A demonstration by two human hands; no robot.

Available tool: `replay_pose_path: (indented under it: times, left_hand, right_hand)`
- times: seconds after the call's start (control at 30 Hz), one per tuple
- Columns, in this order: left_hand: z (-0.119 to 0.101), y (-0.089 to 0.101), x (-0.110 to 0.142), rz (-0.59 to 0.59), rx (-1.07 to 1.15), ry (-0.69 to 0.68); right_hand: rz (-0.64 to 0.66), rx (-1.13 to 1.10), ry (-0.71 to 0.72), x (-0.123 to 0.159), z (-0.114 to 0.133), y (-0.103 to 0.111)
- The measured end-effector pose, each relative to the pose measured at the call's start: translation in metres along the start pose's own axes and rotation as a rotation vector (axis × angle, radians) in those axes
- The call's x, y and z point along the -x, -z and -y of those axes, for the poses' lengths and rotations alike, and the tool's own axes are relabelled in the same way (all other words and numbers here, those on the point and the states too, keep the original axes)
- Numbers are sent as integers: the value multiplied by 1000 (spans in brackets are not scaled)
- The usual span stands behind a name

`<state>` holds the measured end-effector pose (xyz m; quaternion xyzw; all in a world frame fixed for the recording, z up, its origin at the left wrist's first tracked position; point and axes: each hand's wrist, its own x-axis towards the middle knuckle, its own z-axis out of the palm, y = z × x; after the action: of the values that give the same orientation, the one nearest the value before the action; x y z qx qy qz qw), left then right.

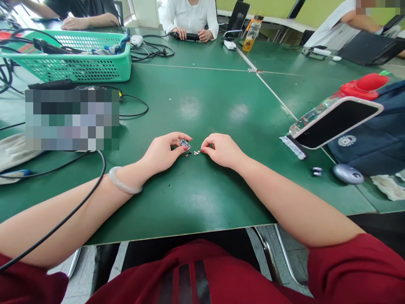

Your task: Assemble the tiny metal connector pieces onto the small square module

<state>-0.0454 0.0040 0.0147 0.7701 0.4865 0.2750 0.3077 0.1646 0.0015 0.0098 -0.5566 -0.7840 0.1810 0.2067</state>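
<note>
One left hand (163,154), white bangle (122,181) at wrist, thumb and fingers pinching a small grey part (185,145). Just right, between the hands: a small pale piece (196,153) on the green tabletop (196,194), at the fingertips of the right hand (221,150), fingers curled; whether these grip it, cannot tell. Near table edge: below both hands; surface stretches forward to a pale seam (218,68). Far right: navy bag (373,131), round white emblem (347,141).

Room: shared workroom or office, exact type uncertain
Green table (202,88): large, joined tops, several people (192,17) around it
Basket (79,72): stands beside coiled cables (164,53)
Computer mouse (347,174): on the table, right
</note>
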Motion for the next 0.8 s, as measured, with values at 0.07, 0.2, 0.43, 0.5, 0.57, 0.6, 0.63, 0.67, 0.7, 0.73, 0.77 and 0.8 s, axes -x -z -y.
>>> replay_pose_path:
  times: [0.07,0.2,0.43,0.5,0.57,0.6,0.63,0.67,0.7,0.73,0.77,0.8]
  left_hand:
    - [1,0,0,-1,-1,-1]
    - [2,-1,-1,-5,-5,-11]
    - [1,0,-1,23,1,8]
    - [0,0,-1,31,4,1]
    - [1,0,-1,33,4,0]
    - [1,0,-1,33,2,1]
    - [1,0,-1,32,1,4]
    - [1,0,-1,32,1,6]
    - [1,0,-1,30,1,6]
    - [1,0,-1,29,5,6]
    - [1,0,-1,28,11,6]
    - [1,-1,-1,27,18,7]
  right_hand:
    - [0,-19,14,0,-2,-1]
    - [8,-50,93,1,-1,-4]
    - [23,12,132,0,4,-7]
    - [9,27,127,-1,3,-6]
    - [-6,45,124,0,3,-5]
    - [-14,49,124,0,3,-4]
    - [-22,47,126,0,3,-4]
    - [-26,38,128,0,3,-4]
    - [-24,24,129,1,3,-4]
    - [-17,13,132,1,4,-5]
    - [-5,7,133,1,4,-5]
    - [10,8,133,1,5,-5]
